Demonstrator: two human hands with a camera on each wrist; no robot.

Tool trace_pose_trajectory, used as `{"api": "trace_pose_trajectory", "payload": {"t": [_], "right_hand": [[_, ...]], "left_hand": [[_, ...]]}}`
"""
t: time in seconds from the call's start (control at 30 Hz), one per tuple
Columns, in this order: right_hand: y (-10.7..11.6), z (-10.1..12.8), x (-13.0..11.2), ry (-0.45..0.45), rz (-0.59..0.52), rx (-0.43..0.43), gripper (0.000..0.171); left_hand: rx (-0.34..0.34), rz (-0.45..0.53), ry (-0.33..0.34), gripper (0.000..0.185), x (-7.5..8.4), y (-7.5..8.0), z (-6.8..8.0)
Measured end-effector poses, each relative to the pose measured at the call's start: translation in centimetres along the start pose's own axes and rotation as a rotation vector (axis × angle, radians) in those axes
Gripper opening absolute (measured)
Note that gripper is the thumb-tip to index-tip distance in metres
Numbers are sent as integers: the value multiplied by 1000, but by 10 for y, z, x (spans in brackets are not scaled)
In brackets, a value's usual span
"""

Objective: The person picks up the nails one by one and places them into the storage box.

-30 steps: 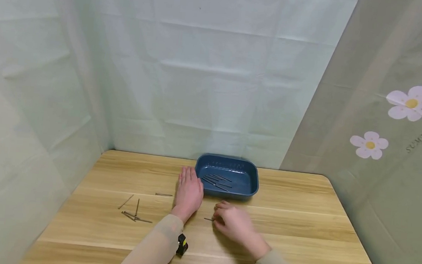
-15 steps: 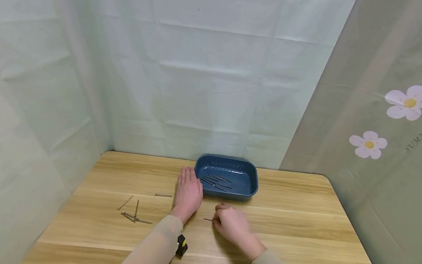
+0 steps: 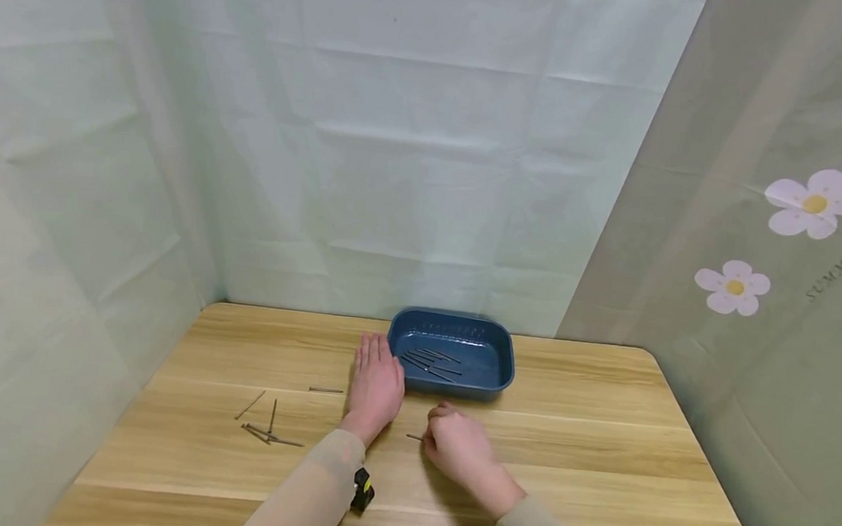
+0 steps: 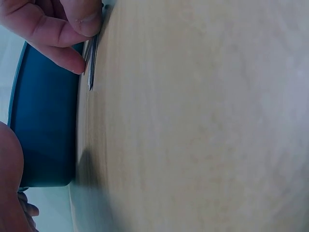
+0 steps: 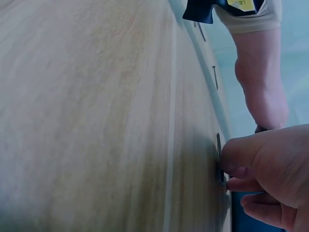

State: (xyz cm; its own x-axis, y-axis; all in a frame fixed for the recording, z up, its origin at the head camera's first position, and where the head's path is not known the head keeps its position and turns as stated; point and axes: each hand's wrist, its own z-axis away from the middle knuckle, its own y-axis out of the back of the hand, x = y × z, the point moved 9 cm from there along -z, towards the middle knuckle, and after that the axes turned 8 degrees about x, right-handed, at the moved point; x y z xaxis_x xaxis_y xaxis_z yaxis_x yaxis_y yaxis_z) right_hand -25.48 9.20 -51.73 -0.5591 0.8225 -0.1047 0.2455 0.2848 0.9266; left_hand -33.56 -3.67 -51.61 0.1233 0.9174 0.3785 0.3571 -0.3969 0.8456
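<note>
My left hand (image 3: 377, 384) lies with straight fingers along the left side of a dark blue tray (image 3: 447, 389), its fingertips near the tray's far left corner. In front of the tray, my right hand (image 3: 461, 449) curls its fingers low over the table and pinches a nail (image 3: 414, 437) between thumb and fingers. The pointed end sticks out to the left. In the left wrist view the thumb presses against the nail (image 4: 91, 72), close to the wood. Several nails (image 3: 433, 363) lie inside the tray.
Left of my left hand, a single nail (image 3: 325, 390) lies on the wooden table (image 3: 600, 446). Farther left are a slanted nail (image 3: 250, 405) and a small pile of crossed nails (image 3: 270, 434). Pale cloth (image 3: 414, 170) hangs behind the table.
My right hand's fingers have closed in on the nail, with the hand barely shifting. My left hand and the tray hold their places.
</note>
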Motion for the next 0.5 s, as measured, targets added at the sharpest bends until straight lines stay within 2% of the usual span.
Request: {"api": "trace_pose_trajectory", "payload": {"t": [0.23,0.5], "right_hand": [[-1,0,-1,26,40,30,20],[0,0,-2,48,9,44,25]], "left_hand": [[-4,-3,6,59,-1,-2,0],[2,-10,5,58,-1,0,-1]]}}
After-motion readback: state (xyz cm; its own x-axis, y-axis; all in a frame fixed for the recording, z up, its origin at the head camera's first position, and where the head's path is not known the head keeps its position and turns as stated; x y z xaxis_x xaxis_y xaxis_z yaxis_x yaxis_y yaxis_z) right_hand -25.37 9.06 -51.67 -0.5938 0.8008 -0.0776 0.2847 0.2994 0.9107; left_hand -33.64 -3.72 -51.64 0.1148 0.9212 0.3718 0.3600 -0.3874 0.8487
